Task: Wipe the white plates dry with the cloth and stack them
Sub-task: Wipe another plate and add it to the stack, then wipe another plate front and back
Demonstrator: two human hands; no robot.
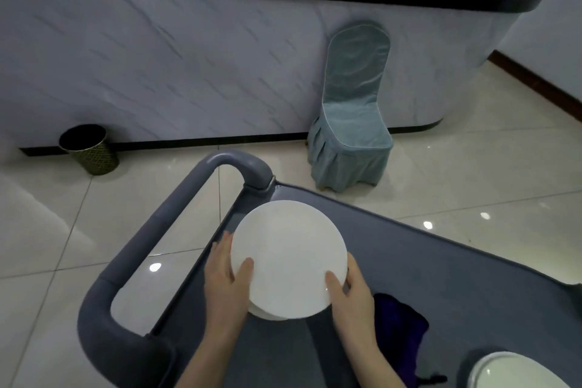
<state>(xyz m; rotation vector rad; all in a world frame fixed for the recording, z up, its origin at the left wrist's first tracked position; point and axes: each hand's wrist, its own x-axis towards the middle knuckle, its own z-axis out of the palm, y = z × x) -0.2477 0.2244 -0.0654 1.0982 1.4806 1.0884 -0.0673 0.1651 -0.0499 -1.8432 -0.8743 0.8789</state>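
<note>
Only the person's two hands and forearms are showing. The left hand (226, 280) and the right hand (351, 291) are going bare, as are both forearms. A small dark mark is sitting on one right finger, too blurred to identify.

The round white plate (288, 258) I hold looks smooth, nearly matt; the grey plastic cart (441, 277) dull; the pale floor tiles (472, 192) glossy.

white plate (288, 258), grey cart (441, 277), purple cloth (398, 331)
</note>
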